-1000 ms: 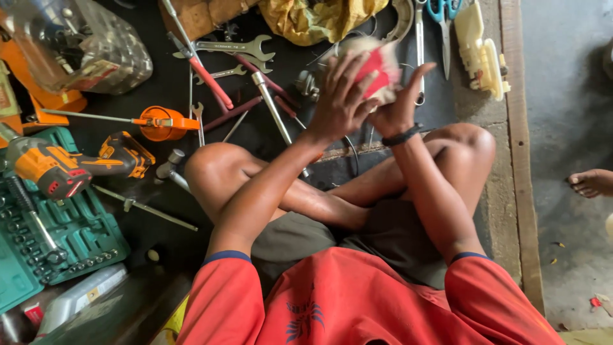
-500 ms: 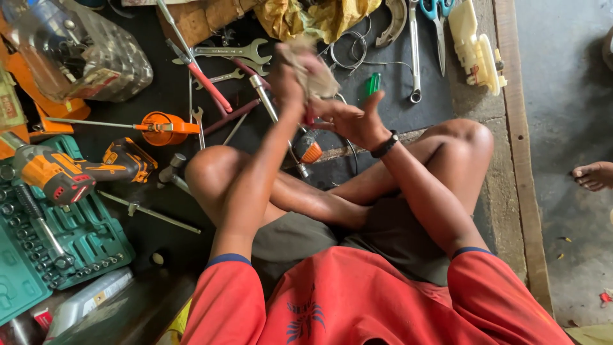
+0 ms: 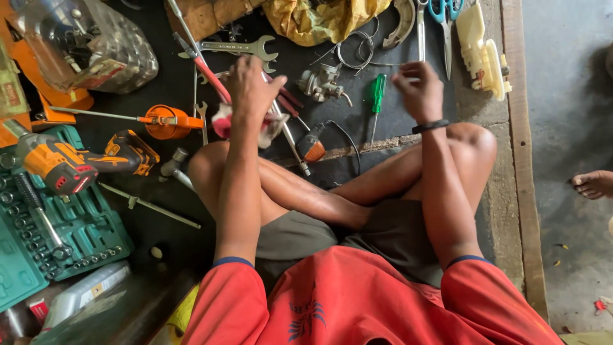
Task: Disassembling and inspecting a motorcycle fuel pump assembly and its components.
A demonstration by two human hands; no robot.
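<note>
Rag (image 3: 220,121), red and white, sits bunched under the left hand (image 3: 250,89), which presses its fingers down on it on the dark floor (image 3: 357,115) among the tools, while the right hand (image 3: 420,89) hangs above the floor, fingers loosely curled on nothing. Risk, as I judge it: the left hand could catch the red-handled pliers (image 3: 204,64) beside the rag, or drag them along, because they lie touching it. Counted: one rag, one drill (image 3: 70,163), one green screwdriver (image 3: 378,96), two wrenches (image 3: 233,48), one scissors (image 3: 444,19).
</note>
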